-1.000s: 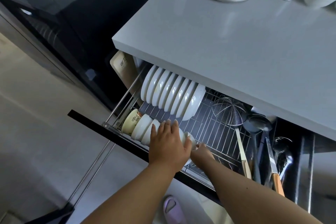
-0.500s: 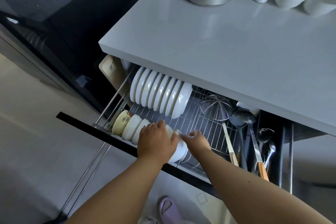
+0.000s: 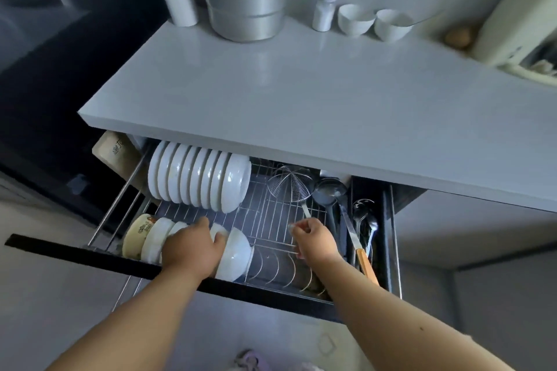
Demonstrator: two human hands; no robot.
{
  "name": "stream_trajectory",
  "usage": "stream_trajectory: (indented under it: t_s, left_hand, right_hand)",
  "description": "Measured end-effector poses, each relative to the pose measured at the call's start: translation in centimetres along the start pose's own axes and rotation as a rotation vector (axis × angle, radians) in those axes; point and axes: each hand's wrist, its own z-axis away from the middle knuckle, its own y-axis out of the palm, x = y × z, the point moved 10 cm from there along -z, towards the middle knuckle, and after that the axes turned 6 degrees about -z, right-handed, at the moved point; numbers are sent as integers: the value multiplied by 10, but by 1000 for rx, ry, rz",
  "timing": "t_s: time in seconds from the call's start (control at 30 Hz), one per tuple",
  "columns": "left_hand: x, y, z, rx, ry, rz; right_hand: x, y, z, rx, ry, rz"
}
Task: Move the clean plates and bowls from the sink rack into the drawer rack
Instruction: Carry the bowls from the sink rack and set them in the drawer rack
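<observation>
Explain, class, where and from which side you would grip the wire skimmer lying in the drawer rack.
Grip the wire skimmer by its long handle, coming from above at the drawer's front. Its basket lies far back under the countertop, while the handle runs forward over the drawer rack toward the right hand, open to reach.

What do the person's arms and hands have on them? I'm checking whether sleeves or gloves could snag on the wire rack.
Nothing is worn: the left hand and right hand are bare, without gloves, and both forearms are uncovered to the picture's edge. No rings, watch or bracelet show. The right forearm has a small dark spot.
</observation>
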Motion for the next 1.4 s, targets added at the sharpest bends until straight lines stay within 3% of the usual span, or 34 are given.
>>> stream_trajectory:
  t_s: [0.13, 0.47, 0.93, 1.2, 1.4]
  left_hand:
    - [-69, -8, 8, -11, 97, 68]
    - [-319, -17, 67, 104, 527, 244]
    - [-616, -7, 201, 200, 887, 185]
    - [-742, 14, 277, 245, 1084, 127]
    - [-821, 37, 329, 192, 1272, -17]
  right_hand:
    - [-11, -61, 11, -95, 8, -81]
    - [-59, -225, 51, -344, 1, -308]
    - [-180, -498, 145, -832, 22, -589]
    - [-259, -600, 192, -1033, 96, -690]
    - [-314, -654, 222, -1123, 144, -835]
